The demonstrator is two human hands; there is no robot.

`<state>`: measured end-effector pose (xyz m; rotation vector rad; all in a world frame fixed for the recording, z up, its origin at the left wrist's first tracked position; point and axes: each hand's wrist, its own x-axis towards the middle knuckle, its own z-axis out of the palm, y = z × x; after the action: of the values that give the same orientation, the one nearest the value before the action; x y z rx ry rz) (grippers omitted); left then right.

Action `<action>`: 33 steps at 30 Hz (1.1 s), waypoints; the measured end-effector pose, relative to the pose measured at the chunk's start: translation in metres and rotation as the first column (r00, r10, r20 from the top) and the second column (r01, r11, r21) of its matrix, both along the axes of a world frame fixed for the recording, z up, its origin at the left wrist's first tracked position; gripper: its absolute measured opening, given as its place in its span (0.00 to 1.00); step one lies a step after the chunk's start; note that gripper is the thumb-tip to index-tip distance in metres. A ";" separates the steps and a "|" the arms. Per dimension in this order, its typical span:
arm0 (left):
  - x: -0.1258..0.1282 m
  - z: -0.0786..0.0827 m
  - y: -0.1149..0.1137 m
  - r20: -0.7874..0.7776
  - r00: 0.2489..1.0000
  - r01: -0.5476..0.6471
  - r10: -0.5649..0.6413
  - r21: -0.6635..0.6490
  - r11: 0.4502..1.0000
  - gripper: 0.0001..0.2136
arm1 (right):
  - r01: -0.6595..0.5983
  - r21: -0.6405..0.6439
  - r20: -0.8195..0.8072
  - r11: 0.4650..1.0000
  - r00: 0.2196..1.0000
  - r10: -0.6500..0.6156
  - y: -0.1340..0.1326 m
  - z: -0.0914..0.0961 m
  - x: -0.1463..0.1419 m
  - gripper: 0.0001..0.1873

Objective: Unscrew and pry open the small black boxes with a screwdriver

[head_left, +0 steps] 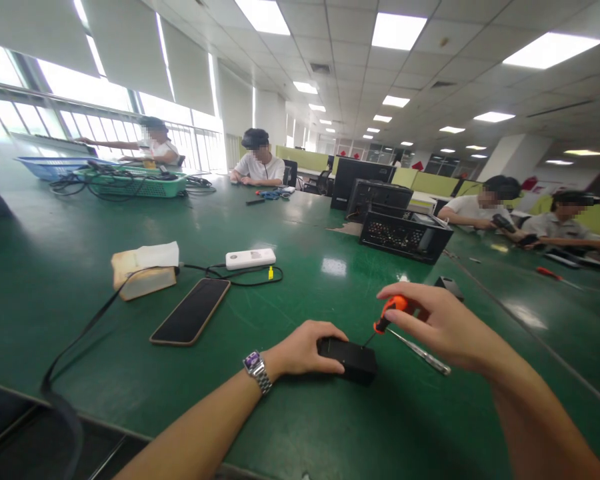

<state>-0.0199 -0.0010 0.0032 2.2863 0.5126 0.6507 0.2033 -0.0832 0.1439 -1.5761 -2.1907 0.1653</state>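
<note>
On the green table lies a black rectangular box (356,359), its left end gripped between the thumb and fingers of my left hand (313,350). My right hand (435,317) has its fingers around the orange and black handle of a screwdriver (394,311). The screwdriver tilts, and its thin tip meets the top of the box near the right end. Just right of the box, a slim metallic pen-like tool (423,353) rests on the table. Behind my right hand sits a small dark block (449,288), partly hidden.
A phone (191,312), a paper packet (145,267) and a white power strip-like device (251,259) with a black cable lie to the left. Farther back stand a green basket of cables (135,183) and an opened computer case (405,235). Several people sit around the tables.
</note>
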 end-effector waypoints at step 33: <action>0.003 -0.003 -0.002 -0.004 0.998 -0.059 0.060 0.084 0.995 0.19 | 0.245 0.233 -0.129 0.941 0.967 -0.220 0.000 -0.031 -0.007 0.14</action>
<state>-0.0166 -0.0027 0.0002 2.3603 0.5679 0.7065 0.1963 -0.0833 0.1129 -1.6289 -1.8488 -0.0956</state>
